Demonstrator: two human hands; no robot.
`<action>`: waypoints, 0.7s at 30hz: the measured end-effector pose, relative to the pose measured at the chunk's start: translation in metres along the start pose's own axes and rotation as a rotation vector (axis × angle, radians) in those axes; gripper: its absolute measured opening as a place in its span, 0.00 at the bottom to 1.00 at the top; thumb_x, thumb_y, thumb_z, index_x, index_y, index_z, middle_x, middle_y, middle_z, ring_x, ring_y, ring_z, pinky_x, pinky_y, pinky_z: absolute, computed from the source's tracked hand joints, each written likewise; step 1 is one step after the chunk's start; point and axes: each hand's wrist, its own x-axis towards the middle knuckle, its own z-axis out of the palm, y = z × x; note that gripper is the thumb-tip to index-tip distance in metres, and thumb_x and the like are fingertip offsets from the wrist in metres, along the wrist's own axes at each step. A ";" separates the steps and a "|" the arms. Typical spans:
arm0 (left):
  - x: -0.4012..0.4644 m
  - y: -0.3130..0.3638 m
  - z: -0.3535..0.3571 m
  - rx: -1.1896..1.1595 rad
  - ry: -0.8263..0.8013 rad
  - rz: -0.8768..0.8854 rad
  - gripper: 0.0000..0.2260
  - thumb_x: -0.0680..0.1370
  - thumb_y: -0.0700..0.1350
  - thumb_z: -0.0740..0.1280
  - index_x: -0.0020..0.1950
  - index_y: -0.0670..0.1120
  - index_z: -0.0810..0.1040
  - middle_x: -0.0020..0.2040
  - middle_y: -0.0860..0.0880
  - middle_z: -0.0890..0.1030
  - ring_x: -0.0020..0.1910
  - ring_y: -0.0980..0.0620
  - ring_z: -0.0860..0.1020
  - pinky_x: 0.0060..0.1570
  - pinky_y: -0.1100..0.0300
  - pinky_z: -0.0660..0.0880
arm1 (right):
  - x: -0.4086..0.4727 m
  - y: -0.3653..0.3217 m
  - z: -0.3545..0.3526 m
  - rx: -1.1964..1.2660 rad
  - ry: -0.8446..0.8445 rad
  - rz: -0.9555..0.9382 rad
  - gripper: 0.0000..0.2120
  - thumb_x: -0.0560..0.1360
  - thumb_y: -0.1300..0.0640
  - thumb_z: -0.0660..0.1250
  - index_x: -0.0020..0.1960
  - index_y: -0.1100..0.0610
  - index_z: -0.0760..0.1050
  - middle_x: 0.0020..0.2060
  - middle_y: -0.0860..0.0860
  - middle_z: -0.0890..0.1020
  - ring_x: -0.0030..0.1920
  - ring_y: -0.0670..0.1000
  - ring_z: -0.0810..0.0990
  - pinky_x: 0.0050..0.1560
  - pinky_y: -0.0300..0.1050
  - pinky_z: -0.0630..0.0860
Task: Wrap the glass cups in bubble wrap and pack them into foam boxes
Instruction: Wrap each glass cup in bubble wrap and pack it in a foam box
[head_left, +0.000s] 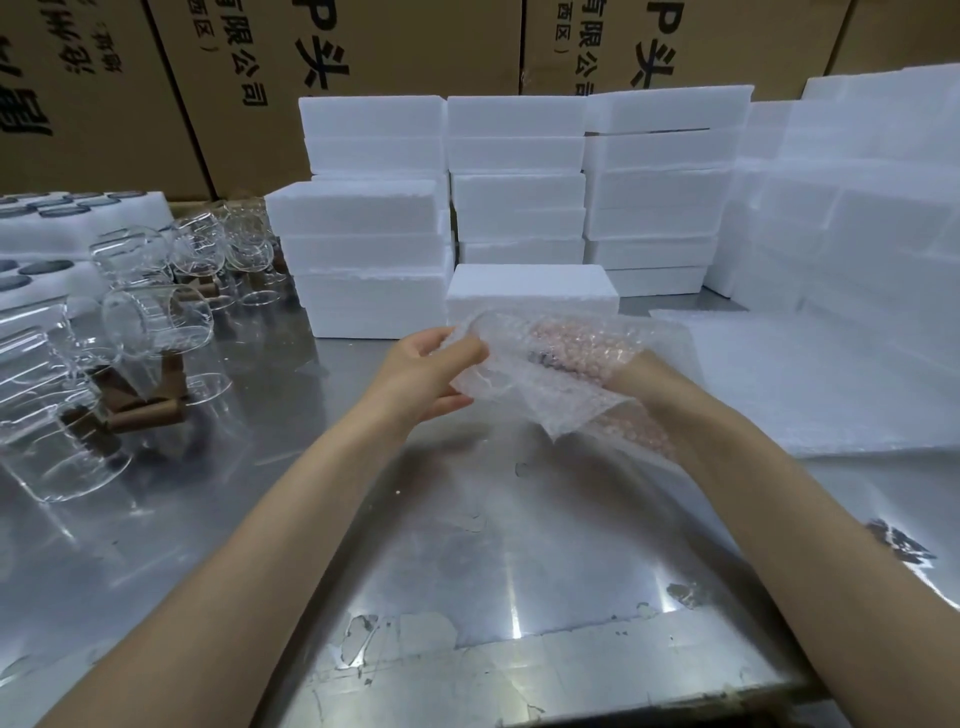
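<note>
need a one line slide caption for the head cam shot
Both hands, left and right, hold a bubble wrap sheet above the steel table, foam boxes behind.

Steel counter (467, 519), shiny, scratched, w/ patches of peeling film near front edge. Behind it, wall of stacked brown cardboard cartons (415, 62), black Chinese print on sides. Overhead light glaring off metal in streaks. No floor or windows in view.
</note>
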 end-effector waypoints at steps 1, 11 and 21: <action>0.001 -0.002 0.001 -0.018 0.021 -0.031 0.07 0.73 0.48 0.71 0.49 0.49 0.79 0.51 0.48 0.83 0.43 0.49 0.82 0.37 0.65 0.79 | 0.002 -0.005 0.006 0.027 -0.001 -0.044 0.12 0.80 0.62 0.60 0.60 0.61 0.76 0.61 0.54 0.79 0.62 0.52 0.76 0.59 0.41 0.70; 0.008 0.001 -0.021 -0.357 0.205 -0.281 0.21 0.70 0.51 0.72 0.60 0.44 0.76 0.58 0.42 0.80 0.42 0.46 0.82 0.36 0.61 0.80 | -0.004 -0.009 -0.012 0.589 0.191 -0.549 0.09 0.74 0.52 0.65 0.44 0.49 0.84 0.42 0.47 0.86 0.50 0.45 0.83 0.48 0.37 0.77; 0.001 0.007 -0.016 -0.496 0.076 -0.411 0.30 0.71 0.58 0.71 0.67 0.42 0.73 0.58 0.43 0.81 0.39 0.47 0.85 0.30 0.62 0.80 | 0.012 0.012 -0.009 0.163 0.086 -0.214 0.33 0.70 0.55 0.73 0.70 0.40 0.63 0.63 0.43 0.71 0.60 0.45 0.74 0.57 0.43 0.71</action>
